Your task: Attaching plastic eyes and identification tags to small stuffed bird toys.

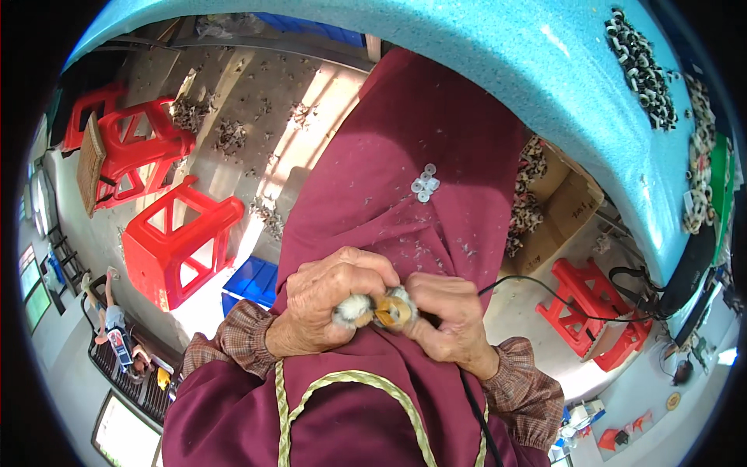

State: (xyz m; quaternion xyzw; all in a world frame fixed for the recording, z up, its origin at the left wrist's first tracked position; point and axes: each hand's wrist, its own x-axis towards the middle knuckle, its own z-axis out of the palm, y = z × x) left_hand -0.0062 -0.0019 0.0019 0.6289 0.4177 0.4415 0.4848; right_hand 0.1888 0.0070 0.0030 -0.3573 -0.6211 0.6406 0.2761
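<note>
Beyond the fingers and sweeping round to their right, a curved, speckled light-blue table [482, 48]. Under the fingers and stretching away ahead of them, a maroon apron [350, 187] draped over the lap. Well apart to the left of the fingers, red plastic stools [175, 245]. Ahead of the fingers on the right, below the table's edge, an open cardboard box [562, 210]. Near the left fingers, on their outer side, a blue plastic bin [253, 282]. On the table, far ahead and right of the fingers, a pile of small black-and-white pieces [640, 71]. Left hand [331, 300] curled, fingers pinching the grey-white side of a fuzzy bird-like plush piece [402, 311]; right hand [451, 315] close beside, thumb and fingers pinching the tan side. Between both sets of fingertips, a yellow beak-like part. Cannot tell whether one piece or two. Straight ahead of the fingers, slightly right, whitish translucent discs [425, 184] clustered on the apron.
</note>
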